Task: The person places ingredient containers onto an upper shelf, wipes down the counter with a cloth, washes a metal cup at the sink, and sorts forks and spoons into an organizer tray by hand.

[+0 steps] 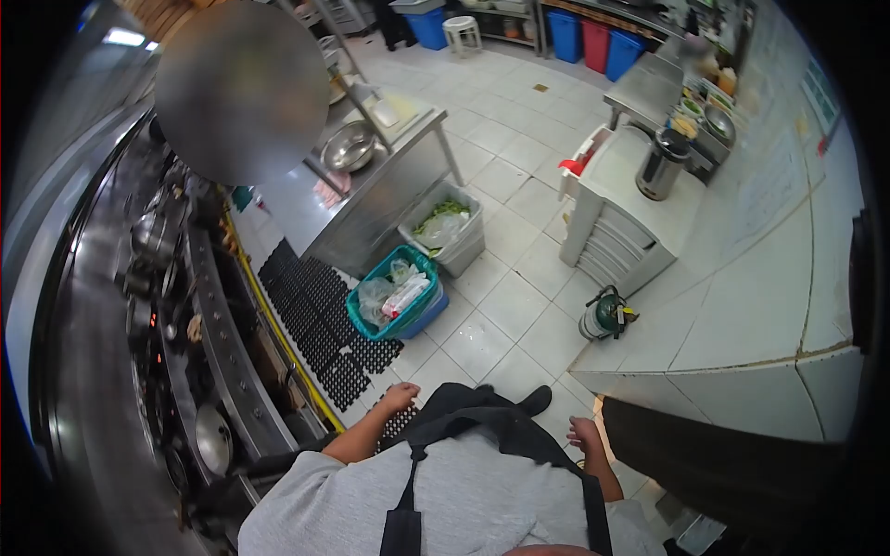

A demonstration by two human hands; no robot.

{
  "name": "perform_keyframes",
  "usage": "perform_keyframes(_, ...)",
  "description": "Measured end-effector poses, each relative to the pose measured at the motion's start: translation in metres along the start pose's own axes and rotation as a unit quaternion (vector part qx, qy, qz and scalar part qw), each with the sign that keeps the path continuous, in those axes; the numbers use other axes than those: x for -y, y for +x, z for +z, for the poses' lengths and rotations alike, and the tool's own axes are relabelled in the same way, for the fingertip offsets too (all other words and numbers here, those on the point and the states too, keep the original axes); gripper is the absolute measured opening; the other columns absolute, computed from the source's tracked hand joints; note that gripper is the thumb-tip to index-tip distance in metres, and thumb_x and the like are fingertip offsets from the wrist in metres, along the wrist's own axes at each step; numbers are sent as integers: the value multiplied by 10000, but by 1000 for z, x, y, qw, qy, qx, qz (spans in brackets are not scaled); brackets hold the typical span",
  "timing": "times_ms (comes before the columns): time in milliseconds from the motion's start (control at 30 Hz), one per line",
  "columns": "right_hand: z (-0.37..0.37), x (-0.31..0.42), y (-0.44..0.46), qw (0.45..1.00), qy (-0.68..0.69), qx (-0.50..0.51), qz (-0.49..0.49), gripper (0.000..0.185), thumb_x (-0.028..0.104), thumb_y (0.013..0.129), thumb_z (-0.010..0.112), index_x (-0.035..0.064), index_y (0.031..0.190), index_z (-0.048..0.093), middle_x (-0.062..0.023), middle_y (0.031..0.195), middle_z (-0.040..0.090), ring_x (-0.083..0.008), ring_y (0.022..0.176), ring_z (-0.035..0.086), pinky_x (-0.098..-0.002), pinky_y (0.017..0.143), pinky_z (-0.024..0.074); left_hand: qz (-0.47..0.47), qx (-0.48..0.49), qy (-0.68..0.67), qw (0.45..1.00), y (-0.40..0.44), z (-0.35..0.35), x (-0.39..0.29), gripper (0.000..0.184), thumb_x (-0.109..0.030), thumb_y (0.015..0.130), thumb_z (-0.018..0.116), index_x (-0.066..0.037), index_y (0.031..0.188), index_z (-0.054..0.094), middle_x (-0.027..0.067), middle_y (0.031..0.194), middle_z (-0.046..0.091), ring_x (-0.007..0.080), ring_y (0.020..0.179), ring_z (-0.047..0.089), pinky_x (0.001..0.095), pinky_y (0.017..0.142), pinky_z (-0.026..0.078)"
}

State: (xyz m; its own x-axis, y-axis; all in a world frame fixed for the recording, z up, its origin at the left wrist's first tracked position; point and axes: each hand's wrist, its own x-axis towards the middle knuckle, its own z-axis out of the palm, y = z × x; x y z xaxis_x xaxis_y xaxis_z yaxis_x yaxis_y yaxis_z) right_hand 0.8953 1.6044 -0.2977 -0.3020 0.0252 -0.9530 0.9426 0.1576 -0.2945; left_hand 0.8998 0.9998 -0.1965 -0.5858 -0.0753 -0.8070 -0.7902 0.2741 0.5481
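My left hand hangs at my side with its fingers curled in, and nothing shows in it. It is nearest to the black rubber floor mat and the teal basket lined with plastic bags and waste. On the other side my right hand hangs low with loosely bent fingers, somewhat apart, holding nothing visible. Close to it are a dark hanging cloth and the white tiled wall. A dark apron covers my front over a grey shirt.
A stove line with pans runs along the left. Ahead stand a steel table with a metal bowl, and a grey bin with green scraps. On the right are a green cylinder and a white cabinet bearing a dispenser.
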Motion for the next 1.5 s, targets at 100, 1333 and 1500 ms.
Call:
perform_keyframes(100, 3, 44, -4, 999, 10, 3, -52, 526, 412, 995, 673, 105, 1412, 584, -93, 1180, 669, -257, 879, 688, -427, 745, 541, -37, -116, -149, 981, -11, -1, 20, 364, -350, 1015, 676, -62, 1237, 687, 65, 1074, 706, 186, 824, 681, 321, 622, 533)
perform_keyframes(1333, 308, 221, 11, 333, -787, 288, -433, 391, 398, 992, 587, 80, 1165, 735, -114, 1167, 766, -339, 1033, 736, -473, 880, 577, -171, -395, -562, 707, -215, 149, 432, 333, -338, 922, 716, -30, 1026, 789, 145, 891, 759, 256, 749, 721, 399, 681, 565)
perform_keyframes(1500, 377, 246, 43, 241, -792, 339, -446, 416, 409, 989, 573, 70, 1161, 742, -117, 1204, 762, -347, 1056, 733, -468, 889, 574, -169, -438, -527, 708, -214, 234, 440, 310, -358, 934, 719, -51, 893, 730, 68, 752, 652, 230, 665, 636, 416, 542, 505)
